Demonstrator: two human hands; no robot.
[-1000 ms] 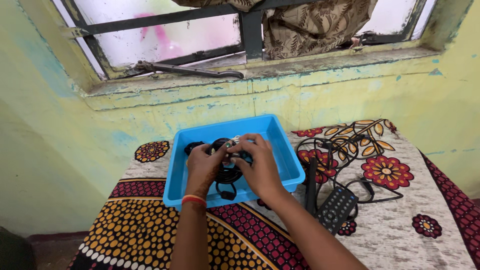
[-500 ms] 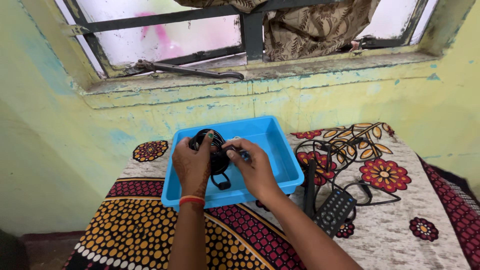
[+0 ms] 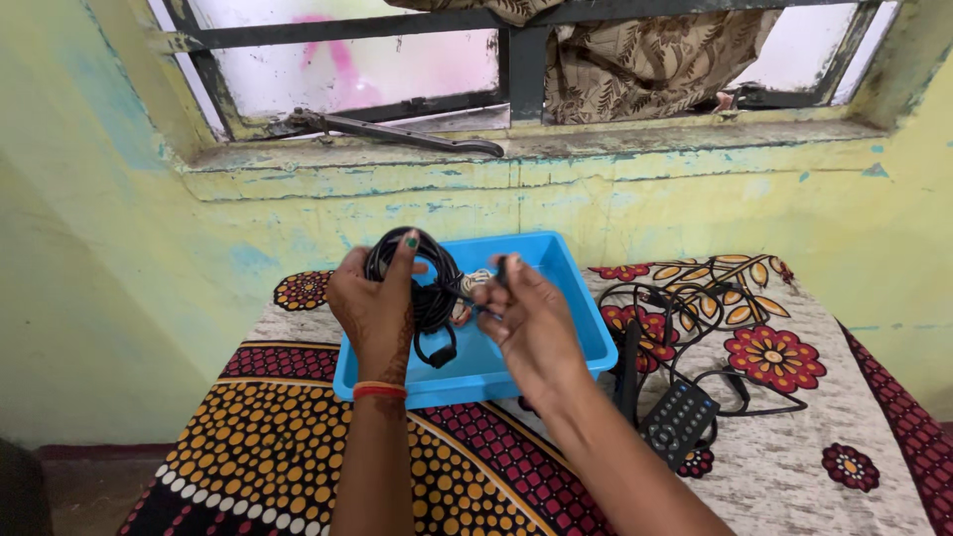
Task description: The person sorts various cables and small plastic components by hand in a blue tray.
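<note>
Hands clamped on a coiled black cable above a blue tray.
The patterned tabletop (image 3: 854,397) carried the blue tray (image 3: 581,328); over it the left hand (image 3: 377,308) gripped the cable coil (image 3: 429,288), the right hand (image 3: 531,323) pinching its loose end; a remote (image 3: 680,425) lay nearby.

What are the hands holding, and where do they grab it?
The left hand grips a coiled black cable around its loops. The right hand pinches the cable's loose end.

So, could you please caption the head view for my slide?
Left hand holds coiled cable over blue tray; right hand pinches its end.
</note>
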